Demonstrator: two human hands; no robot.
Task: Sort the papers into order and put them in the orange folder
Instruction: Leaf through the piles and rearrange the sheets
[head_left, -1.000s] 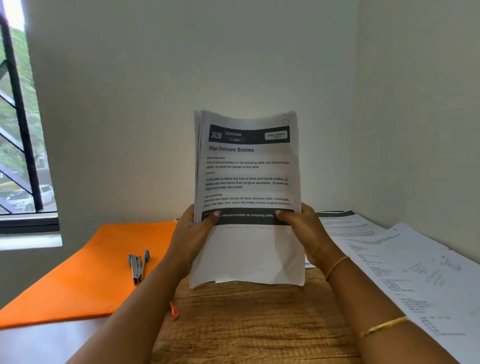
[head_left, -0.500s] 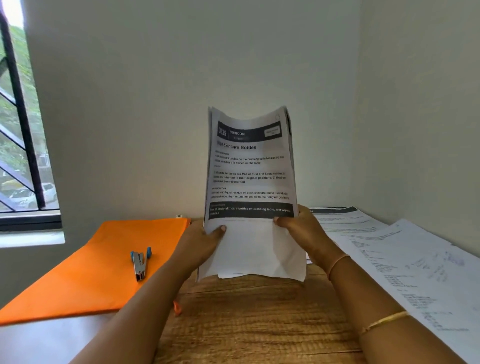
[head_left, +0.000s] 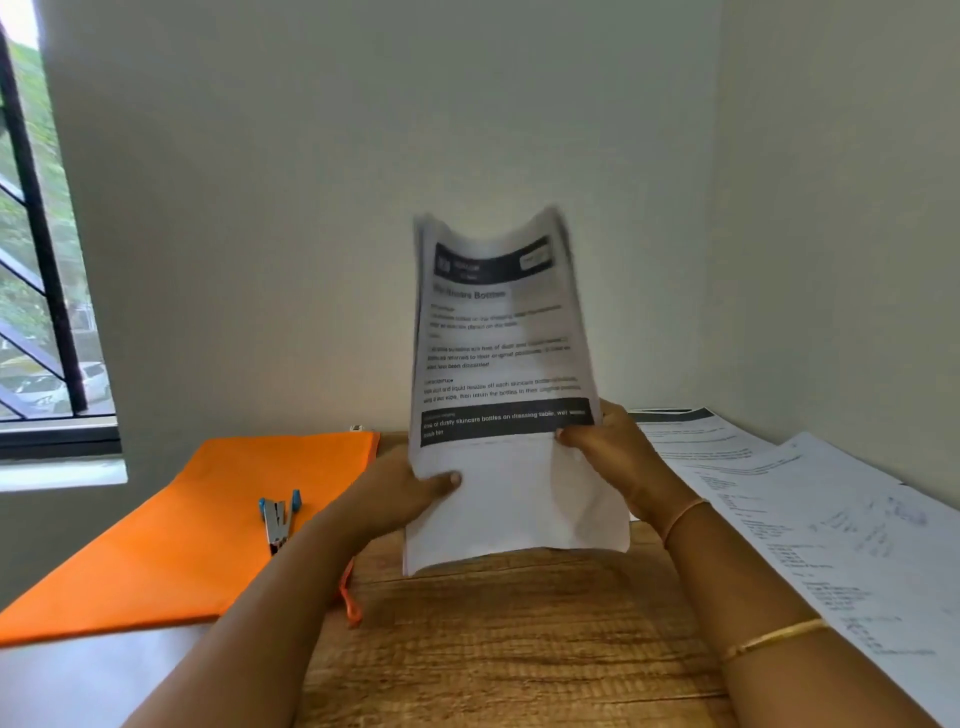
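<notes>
I hold a stack of printed papers (head_left: 498, 364) upright above the wooden table (head_left: 519, 639), its top page showing a black header and text. My left hand (head_left: 400, 493) grips the stack's lower left edge, thumb on the front. My right hand (head_left: 613, 447) grips the right edge a little higher. The stack's bottom edge hangs just above the table and its top is motion-blurred. The orange folder (head_left: 171, 530) lies flat at the left, partly behind my left forearm.
A blue-handled stapler (head_left: 278, 519) rests on the orange folder. More loose printed sheets (head_left: 831, 525) are spread along the table's right side against the wall. A window (head_left: 41, 260) is at the far left.
The stack has narrowed and curled as both hands pressed its sides inward and slid lower on it. The stack dropped slightly toward the table.
</notes>
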